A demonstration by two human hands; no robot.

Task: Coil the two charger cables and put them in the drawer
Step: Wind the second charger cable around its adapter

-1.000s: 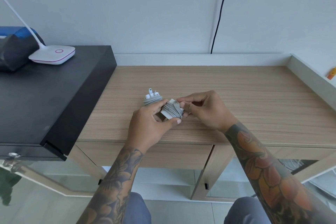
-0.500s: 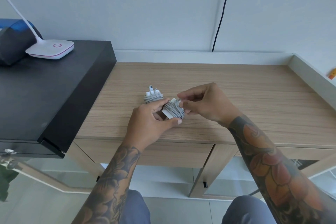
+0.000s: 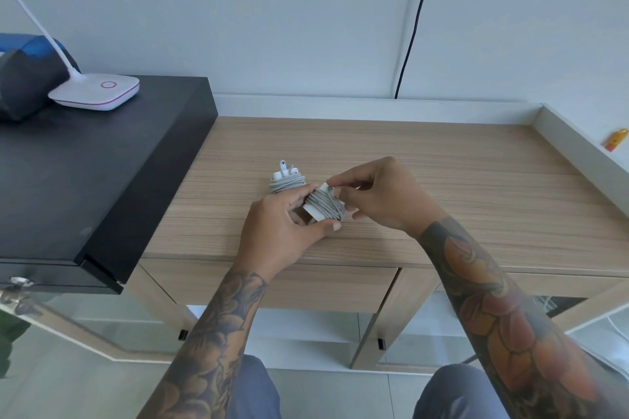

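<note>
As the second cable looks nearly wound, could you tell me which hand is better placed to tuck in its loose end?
Probably the right hand: it already pinches the cable end at the top of the charger, while the left hand grips that charger's body.

A single view is given, taken from a head-worn wide-angle camera. The scene is looked at forward and steeply downward, from above and close to the front edge of the wooden desk (image 3: 442, 180). Both forearms are seen entering from 6 o'clock, and the left hand (image 3: 282, 231) and right hand (image 3: 384, 197) are framed near the centre at close range. The white wall (image 3: 272, 10) is faced at 12 o'clock. The black cabinet (image 3: 85, 163) is caught at 9 o'clock. Straight lines are bowed toward the borders by the lens.
</note>
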